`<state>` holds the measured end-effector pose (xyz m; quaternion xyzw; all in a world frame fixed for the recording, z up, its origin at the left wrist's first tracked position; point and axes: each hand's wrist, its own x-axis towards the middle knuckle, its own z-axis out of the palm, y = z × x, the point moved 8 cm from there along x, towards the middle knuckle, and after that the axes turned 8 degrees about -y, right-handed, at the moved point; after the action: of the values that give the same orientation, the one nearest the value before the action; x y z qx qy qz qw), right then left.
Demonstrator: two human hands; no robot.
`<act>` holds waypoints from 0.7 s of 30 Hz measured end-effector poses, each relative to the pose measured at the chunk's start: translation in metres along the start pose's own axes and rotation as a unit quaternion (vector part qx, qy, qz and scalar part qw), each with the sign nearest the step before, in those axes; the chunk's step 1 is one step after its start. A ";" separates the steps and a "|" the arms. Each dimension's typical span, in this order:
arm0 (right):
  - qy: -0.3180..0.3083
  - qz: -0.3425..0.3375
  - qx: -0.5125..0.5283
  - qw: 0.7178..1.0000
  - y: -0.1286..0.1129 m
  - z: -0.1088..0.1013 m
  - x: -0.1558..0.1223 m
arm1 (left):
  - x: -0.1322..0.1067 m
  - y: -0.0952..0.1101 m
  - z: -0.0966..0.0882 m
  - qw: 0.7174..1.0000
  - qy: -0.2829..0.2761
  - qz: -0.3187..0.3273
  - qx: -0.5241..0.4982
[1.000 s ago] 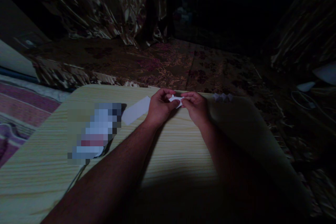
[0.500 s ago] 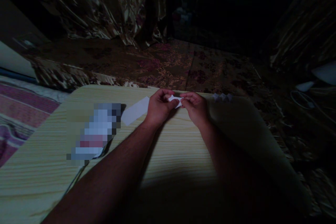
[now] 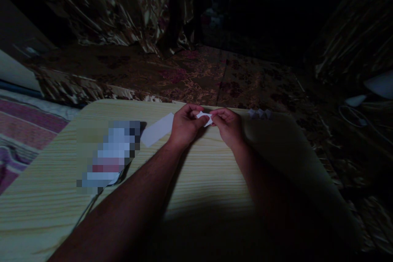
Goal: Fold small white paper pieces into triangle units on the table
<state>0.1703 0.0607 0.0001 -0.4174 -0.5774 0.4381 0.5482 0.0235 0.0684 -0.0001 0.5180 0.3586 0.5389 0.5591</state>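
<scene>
Near the far edge of the table, a small white piece of paper [image 3: 208, 120] is held between both hands; its exact folds are too dim to make out. My left hand [image 3: 187, 125] pinches its left side, thumb on top. On the other side, my right hand [image 3: 227, 125] grips the right edge between thumb and fingers. A flat white paper strip [image 3: 158, 130] lies just left of my left hand, its right end close to the wrist. To the right of my right hand sit several small pale folded pieces [image 3: 260, 114] in a row.
The light wooden table [image 3: 208, 172] has rounded corners. On its left lies a blurred-out device [image 3: 112, 155] with a cable [image 3: 84, 213] running toward me. Beyond the far edge is a patterned fabric cover [image 3: 184, 69]. A lamp-like white object [image 3: 357, 100] with a cord stands at right.
Almost nothing differs. Both hands keep their hold on the small paper, and the view has shifted very slightly.
</scene>
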 end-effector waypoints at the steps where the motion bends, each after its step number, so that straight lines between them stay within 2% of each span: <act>1: 0.000 0.001 -0.003 1.000 0.000 0.000 0.000 | 0.000 0.000 0.000 1.000 0.000 -0.001 0.000; 11: 0.002 0.011 0.016 1.000 -0.002 0.000 -0.001 | 0.001 -0.001 -0.003 1.000 0.007 0.012 0.016; 21: 0.020 0.004 -0.006 1.000 -0.003 -0.001 0.000 | 0.000 0.000 0.000 1.000 0.006 -0.004 0.017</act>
<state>0.1709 0.0597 0.0031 -0.4317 -0.5674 0.4284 0.5552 0.0240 0.0682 -0.0003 0.5232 0.3731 0.5337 0.5498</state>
